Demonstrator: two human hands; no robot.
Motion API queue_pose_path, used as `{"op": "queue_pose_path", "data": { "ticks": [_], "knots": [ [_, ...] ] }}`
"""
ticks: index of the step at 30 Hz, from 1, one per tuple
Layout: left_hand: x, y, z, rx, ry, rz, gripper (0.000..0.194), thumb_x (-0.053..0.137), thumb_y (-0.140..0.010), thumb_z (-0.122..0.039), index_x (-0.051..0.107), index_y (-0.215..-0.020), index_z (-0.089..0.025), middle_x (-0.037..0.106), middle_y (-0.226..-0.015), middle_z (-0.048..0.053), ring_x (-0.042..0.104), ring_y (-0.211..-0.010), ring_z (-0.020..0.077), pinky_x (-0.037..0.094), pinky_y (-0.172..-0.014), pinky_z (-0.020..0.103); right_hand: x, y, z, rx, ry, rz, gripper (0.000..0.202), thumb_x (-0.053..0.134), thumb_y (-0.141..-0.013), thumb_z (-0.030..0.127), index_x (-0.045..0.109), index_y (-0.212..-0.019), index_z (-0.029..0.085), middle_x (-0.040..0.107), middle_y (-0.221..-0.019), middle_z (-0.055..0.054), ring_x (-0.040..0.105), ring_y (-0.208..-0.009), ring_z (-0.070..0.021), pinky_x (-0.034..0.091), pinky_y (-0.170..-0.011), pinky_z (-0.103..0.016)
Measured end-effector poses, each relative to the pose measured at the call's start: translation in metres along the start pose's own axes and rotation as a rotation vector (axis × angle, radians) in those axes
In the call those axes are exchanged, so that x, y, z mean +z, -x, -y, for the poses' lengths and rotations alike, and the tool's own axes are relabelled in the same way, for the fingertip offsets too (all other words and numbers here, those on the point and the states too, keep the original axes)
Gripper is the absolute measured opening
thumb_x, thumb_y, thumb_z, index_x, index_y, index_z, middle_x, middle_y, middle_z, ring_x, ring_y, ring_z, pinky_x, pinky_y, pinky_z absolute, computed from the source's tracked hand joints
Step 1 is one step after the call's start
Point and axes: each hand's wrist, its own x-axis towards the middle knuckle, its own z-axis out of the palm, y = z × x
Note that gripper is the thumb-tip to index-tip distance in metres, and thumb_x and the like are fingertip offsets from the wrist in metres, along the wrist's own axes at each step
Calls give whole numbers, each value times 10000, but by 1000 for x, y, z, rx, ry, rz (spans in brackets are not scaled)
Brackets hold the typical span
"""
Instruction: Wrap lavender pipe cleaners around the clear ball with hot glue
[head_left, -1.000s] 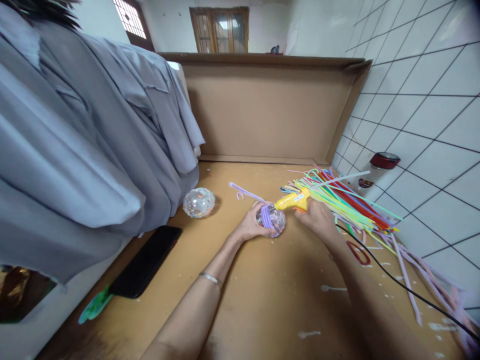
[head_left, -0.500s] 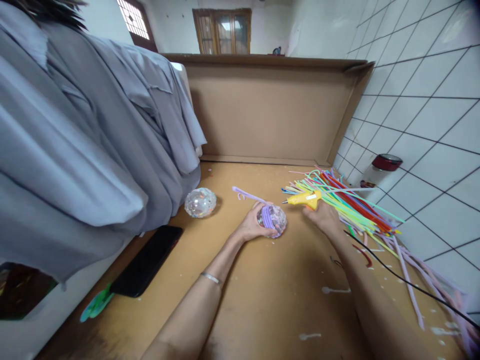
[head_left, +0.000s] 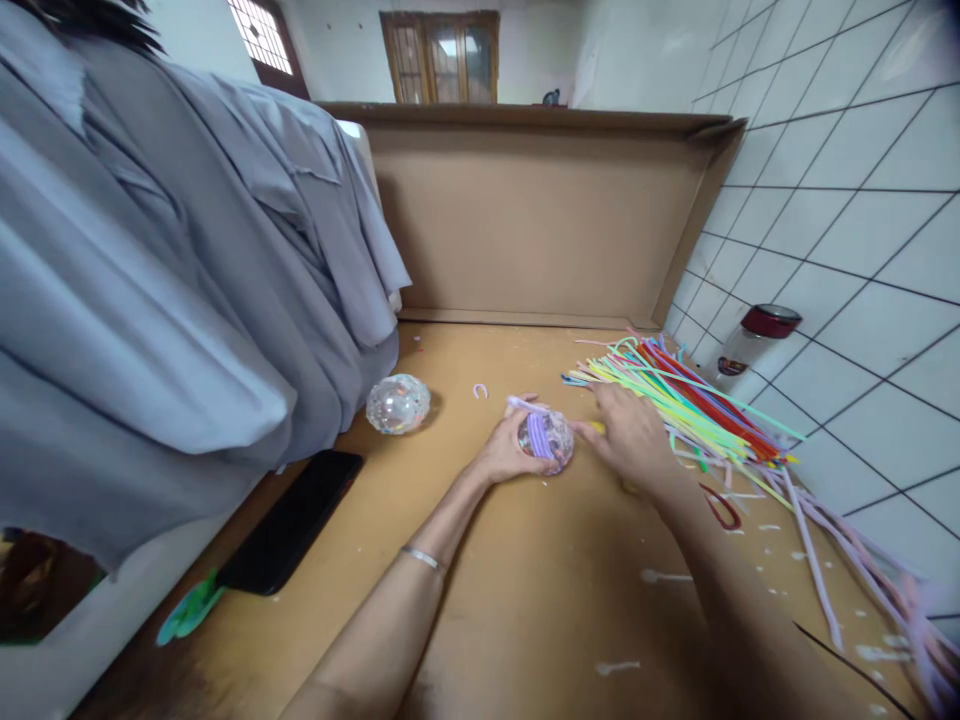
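Note:
My left hand [head_left: 510,445] is closed around a clear, rounded ornament [head_left: 556,440] with a speckled, bumpy surface. Several rows of purple pipe cleaner [head_left: 538,436] cross its side, and a short purple end sticks out above my fingers. Just right of the ornament is my right hand [head_left: 630,435], fingers stretched toward it and apart. Beneath that hand, yellow parts of the glue gun [head_left: 598,427] peek out; most of it is hidden. A second clear ornament [head_left: 399,404] sits to the left, and a small bent lilac piece [head_left: 480,391] lies behind my left hand.
Many coloured pipe cleaners [head_left: 697,400] are heaped at right, by the tiled wall [head_left: 847,300] and a red-lidded jar [head_left: 765,325]. A black phone [head_left: 296,525] lies at left under hanging grey cloth [head_left: 195,280]. A cardboard panel [head_left: 532,220] stands behind. A black cord [head_left: 847,660] runs lower right.
My right hand has moved left to the ornament, and the glue gun it held upright has dropped low beneath it. The long purple end has been drawn in close to the ornament.

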Motion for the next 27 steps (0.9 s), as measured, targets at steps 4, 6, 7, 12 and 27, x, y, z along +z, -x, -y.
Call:
{"op": "queue_pose_path", "data": {
  "ticks": [4, 6, 7, 12, 27],
  "knots": [
    [3, 0, -4, 82, -76, 2, 804, 852, -469, -273, 546, -1206, -176, 401, -1361, 127, 349, -1357, 333, 324, -1137, 493, -11, 4, 25, -273, -305, -86, 323, 478, -907, 274, 583, -1204, 200, 632, -967, -101, 572, -907, -238, 444, -788, -355],
    [3, -1, -5, 95, -90, 13, 793, 850, -471, -277, 550, -1200, -188, 435, -1326, 119, 334, -1364, 339, 328, -1130, 508, -7, 5, 26, -278, -345, -98, 243, 454, -911, 217, 661, -1037, 194, 628, -867, -88, 568, -834, -218, 441, -741, -330],
    [3, -1, -5, 89, -89, 14, 789, 852, -468, -276, 554, -1193, -190, 440, -1319, 119, 330, -1366, 342, 327, -1128, 508, -5, 5, 25, -260, -373, -101, 243, 441, -914, 203, 673, -985, 187, 635, -851, -88, 573, -817, -211, 443, -728, -322],
    [2, -1, -7, 28, -34, -9, 811, 855, -449, -269, 548, -1192, -166, 396, -1339, 140, 391, -1326, 323, 316, -1137, 475, 0, 3, 13, -171, -455, -95, 246, 443, -917, 217, 687, -917, 191, 699, -887, -94, 626, -848, -209, 463, -775, -324],
    [-2, -2, -7, 8, 11, -10, 802, 844, -450, -251, 535, -1187, -180, 470, -1224, 91, 496, -1178, 269, 391, -1070, 432, 18, -1, 9, -134, -824, 46, 119, 528, -763, 176, 644, -769, 203, 671, -833, -47, 614, -794, -176, 465, -747, -306]
  ]
}}
